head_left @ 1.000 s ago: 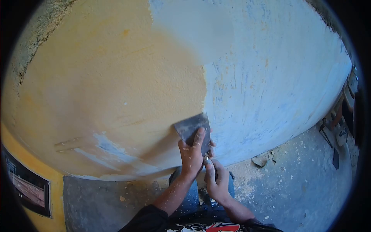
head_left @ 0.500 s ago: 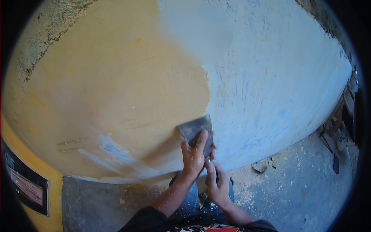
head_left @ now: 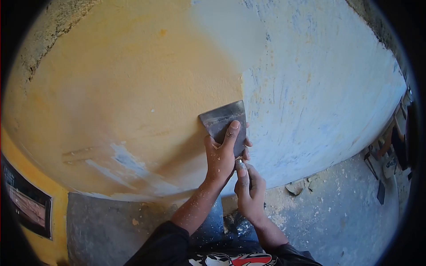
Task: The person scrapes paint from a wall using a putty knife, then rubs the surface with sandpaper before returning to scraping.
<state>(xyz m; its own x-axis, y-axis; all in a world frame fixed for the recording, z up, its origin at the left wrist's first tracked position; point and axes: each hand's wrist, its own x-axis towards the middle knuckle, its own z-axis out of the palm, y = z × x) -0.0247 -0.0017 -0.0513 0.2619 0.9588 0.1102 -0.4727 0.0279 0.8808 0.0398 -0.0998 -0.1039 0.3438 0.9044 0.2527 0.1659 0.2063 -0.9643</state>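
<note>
A wide metal scraper (head_left: pixel 225 114) is held by both hands in front of the wall, its broad edge facing up. My left hand (head_left: pixel 222 153) grips the blade, thumb across its face and fingertips showing past its right side. Lower down, my right hand (head_left: pixel 250 190) is closed around the handle, which it mostly hides. Yellow paint (head_left: pixel 146 88) covers the wall to the left; a whitish-blue scraped surface (head_left: pixel 301 102) lies to the right. The blade's top right corner is close to the border between them. Pale specks dot the left forearm.
Paint flakes (head_left: pixel 295 188) litter the grey floor (head_left: pixel 328 213). At the left stands a dark-framed opening (head_left: pixel 31 199) in a yellow surface. Tools and a dark flat piece (head_left: pixel 380 193) sit at the far right, beside part of another person (head_left: pixel 397 144). Rough plaster (head_left: pixel 57 31) borders the wall's upper left.
Both hands and the scraper have moved up the wall. The yellow edge beside the blade has been scraped back, and its lower stretch is now behind or above the blade.
</note>
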